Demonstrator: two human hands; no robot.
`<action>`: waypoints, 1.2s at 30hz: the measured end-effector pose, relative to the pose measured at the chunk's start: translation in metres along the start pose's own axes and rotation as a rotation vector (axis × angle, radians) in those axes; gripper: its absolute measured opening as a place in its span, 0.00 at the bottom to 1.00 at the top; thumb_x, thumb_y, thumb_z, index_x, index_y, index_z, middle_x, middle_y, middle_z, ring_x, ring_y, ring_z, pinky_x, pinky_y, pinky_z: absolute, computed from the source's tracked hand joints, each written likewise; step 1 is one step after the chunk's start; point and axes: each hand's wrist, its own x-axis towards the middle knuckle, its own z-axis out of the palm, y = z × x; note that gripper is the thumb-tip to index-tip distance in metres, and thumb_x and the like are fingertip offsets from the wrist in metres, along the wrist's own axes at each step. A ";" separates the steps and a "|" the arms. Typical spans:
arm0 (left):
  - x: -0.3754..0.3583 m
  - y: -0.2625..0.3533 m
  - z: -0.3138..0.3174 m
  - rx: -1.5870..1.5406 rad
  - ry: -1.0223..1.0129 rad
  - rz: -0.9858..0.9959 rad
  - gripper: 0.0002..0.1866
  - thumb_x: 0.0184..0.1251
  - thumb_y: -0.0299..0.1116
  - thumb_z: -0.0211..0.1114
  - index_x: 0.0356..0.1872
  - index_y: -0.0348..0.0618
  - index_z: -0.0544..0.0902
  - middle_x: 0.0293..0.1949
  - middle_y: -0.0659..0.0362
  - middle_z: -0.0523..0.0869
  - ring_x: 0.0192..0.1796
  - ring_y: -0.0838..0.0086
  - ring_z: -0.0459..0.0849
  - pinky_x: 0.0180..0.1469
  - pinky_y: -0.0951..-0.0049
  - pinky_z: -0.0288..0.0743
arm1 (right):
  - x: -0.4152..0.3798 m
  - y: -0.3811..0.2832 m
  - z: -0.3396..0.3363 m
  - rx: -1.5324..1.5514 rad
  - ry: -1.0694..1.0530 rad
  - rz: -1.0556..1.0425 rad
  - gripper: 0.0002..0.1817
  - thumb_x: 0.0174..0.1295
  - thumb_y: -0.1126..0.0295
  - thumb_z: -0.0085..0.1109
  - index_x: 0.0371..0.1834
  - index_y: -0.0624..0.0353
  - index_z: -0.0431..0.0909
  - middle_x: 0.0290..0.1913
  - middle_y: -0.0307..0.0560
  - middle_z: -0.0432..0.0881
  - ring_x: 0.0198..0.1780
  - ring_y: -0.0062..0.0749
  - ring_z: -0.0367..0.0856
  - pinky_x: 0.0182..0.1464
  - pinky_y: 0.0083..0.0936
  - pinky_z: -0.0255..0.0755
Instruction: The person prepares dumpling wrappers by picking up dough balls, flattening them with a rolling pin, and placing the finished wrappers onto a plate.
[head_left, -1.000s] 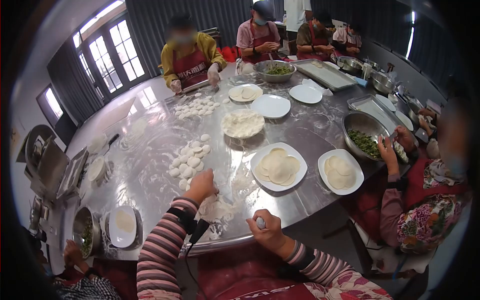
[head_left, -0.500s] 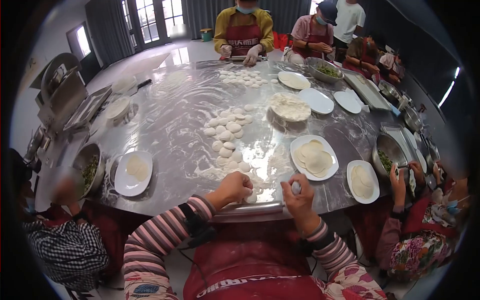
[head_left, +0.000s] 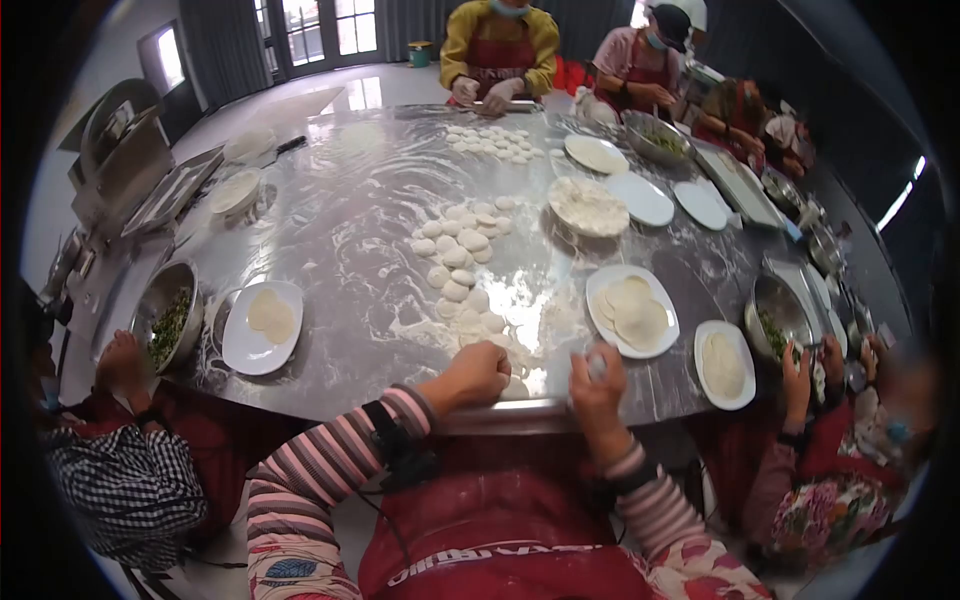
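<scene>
Near the table's front edge, my left hand (head_left: 478, 374) is closed, its fingers curled down over the floured steel; what they hold, if anything, is hidden. My right hand (head_left: 598, 395) is wrapped round what looks like a rolling pin (head_left: 597, 366), of which only a pale rounded end shows. Between the hands lies a small flat dough piece (head_left: 515, 389), partly hidden. Several flattened dough rounds (head_left: 455, 275) run up the table in front of my left hand. Beyond my right hand stands a white plate (head_left: 655, 347) with rolled dough wrappers (head_left: 637, 312) on it.
A second plate (head_left: 740, 398) of wrappers stands to the right, another plate (head_left: 245, 362) to the left. A flour bowl (head_left: 588, 206) sits farther back. Metal bowls of green filling (head_left: 172, 325) flank both sides, where co-workers sit close. One person (head_left: 498, 60) works opposite.
The view has shifted slightly. My left hand has turned into a tighter fist, and my right hand stays closed beside it. The left co-worker's hand has shifted beside the filling bowl.
</scene>
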 end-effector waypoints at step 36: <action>0.004 0.007 0.006 0.186 -0.048 0.112 0.07 0.52 0.30 0.61 0.30 0.37 0.79 0.28 0.47 0.82 0.33 0.58 0.81 0.38 0.63 0.72 | 0.015 -0.009 0.003 0.136 -0.012 0.178 0.10 0.51 0.78 0.63 0.30 0.60 0.69 0.21 0.51 0.72 0.21 0.47 0.74 0.23 0.36 0.66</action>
